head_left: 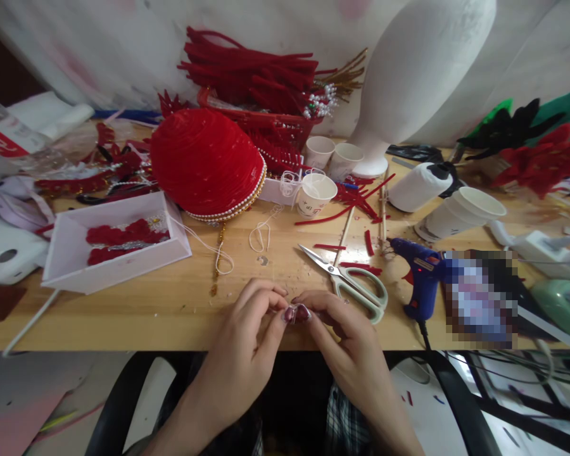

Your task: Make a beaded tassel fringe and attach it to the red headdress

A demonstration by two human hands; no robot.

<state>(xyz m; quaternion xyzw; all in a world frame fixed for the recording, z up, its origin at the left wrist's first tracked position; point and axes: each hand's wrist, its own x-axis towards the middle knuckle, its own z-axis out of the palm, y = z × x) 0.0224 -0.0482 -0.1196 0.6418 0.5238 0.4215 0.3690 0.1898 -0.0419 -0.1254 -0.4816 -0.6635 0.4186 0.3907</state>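
My left hand (253, 332) and my right hand (349, 339) meet over the front edge of the wooden table (180, 323). Both are closed in a pinch, thumb tips side by side. Whatever they hold between the fingertips is tiny and mostly hidden. Scissors with pale green handles (361, 288) lie half open just beyond my right hand. A loop of white thread (260, 235) rests on the table ahead of my fingers. Farther back sits a round red velvety cap (204, 158) with beaded trim along its rim.
At left stands a white box (118, 278) with dark red pieces inside. A blue glue gun (422, 278) lies at right, cord over the edge. Behind are paper cups (316, 201), a white thread cone (415, 188), a mannequin head (418, 69) and a red basket (285, 126) of red stems.
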